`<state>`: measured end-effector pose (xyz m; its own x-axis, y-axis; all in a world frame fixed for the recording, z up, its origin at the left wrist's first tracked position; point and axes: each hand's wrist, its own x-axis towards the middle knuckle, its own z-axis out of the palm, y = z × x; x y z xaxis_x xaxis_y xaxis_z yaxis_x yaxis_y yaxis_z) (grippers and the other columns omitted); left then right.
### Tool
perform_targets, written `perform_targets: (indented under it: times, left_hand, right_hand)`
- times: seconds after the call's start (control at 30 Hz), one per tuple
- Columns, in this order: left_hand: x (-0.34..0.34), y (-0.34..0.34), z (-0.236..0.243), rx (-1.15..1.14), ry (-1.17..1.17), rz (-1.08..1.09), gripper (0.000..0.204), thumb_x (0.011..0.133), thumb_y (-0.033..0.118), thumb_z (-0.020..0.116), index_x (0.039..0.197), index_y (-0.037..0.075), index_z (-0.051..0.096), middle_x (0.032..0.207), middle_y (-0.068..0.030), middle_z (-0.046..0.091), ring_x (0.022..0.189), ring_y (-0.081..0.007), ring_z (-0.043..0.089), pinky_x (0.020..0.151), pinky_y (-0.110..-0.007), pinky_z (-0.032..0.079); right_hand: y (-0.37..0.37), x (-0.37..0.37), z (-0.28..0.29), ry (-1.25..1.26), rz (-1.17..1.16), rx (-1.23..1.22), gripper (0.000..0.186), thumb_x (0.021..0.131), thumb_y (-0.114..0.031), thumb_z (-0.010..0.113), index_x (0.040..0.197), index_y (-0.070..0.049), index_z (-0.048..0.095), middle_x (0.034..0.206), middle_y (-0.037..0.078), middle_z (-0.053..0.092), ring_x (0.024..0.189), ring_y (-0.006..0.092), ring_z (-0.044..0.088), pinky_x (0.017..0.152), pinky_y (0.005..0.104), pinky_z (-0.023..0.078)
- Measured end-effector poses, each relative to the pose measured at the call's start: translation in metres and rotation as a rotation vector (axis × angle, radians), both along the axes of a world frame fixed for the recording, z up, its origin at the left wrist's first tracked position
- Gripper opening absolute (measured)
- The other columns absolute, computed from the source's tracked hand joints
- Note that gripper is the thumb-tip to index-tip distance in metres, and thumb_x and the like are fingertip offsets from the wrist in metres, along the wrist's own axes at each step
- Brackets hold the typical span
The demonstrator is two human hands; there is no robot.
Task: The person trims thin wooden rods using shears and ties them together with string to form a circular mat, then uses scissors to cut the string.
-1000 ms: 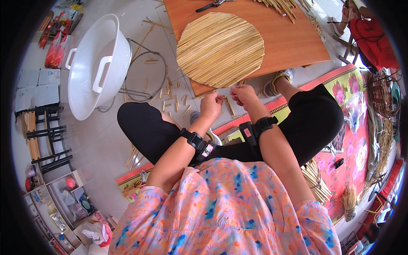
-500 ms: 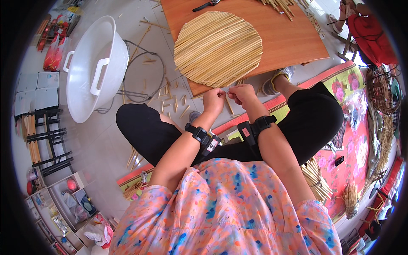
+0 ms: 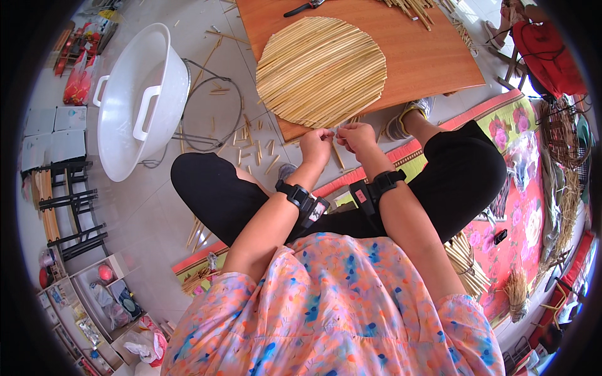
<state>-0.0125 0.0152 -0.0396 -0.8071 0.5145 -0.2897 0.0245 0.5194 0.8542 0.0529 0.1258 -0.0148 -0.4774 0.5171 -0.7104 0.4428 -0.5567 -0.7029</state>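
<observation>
Round mat: it (image 3: 322, 72) is made of thin yellow sticks laid side by side, and it lies flat on the near left part of the brown table (image 3: 433, 69).
Which way it points: the mat is about as long as it is wide, so it has no clear long way; its sticks run from left to right in a slant, with the right ends farther away.
Mat edge: its left side comes right up to the left edge of the table, and its near side is close to the table's near corner.
Left hand: it (image 3: 316, 147) reaches far and a bit right, fingers bent in, just near of the mat.
Right hand: it (image 3: 357, 138) reaches far and a bit left, fingers curled, close beside the left hand.
Fingertips: both thumbs are close to the bent fingers; I cannot tell if they pinch something small or just press together.
Arms: both come from the near side and lean in toward each other, each with a black strap, one on the left wrist (image 3: 296, 195) and one on the right (image 3: 384, 183).
Far on the table: a black-handled tool (image 3: 301, 9) lies left, and loose sticks (image 3: 411, 9) lie right.
Left floor: a big white tub (image 3: 175, 94) stands beside a wire ring (image 3: 242, 106).
</observation>
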Motion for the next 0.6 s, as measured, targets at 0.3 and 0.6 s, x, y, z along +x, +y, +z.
perform_targets:
  times: [0.3,0.6]
  left_hand:
    - [-0.001,0.000,0.079,-0.260,0.453,-0.203,0.009,0.076,0.015,0.063,0.082,0.008,0.065,0.077,-0.0123,0.065,0.073,-0.0311,0.063,0.065,-0.039,0.050]
    - [-0.019,0.044,0.067,-0.240,0.652,-0.463,0.009,0.074,0.017,0.063,0.074,0.008,0.066,0.077,-0.0121,0.063,0.073,-0.0313,0.062,0.064,-0.042,0.050]
  right_hand:
    - [0.000,0.001,-0.012,-0.041,0.042,0.164,0.012,0.076,-0.009,0.067,0.083,0.000,0.068,0.067,0.007,0.066,0.053,0.0127,0.062,0.047,0.0242,0.049]
    - [-0.004,0.002,0.002,-0.173,0.211,0.423,0.014,0.078,-0.017,0.064,0.078,-0.005,0.071,0.063,0.007,0.066,0.056,0.0136,0.065,0.058,0.0285,0.052]
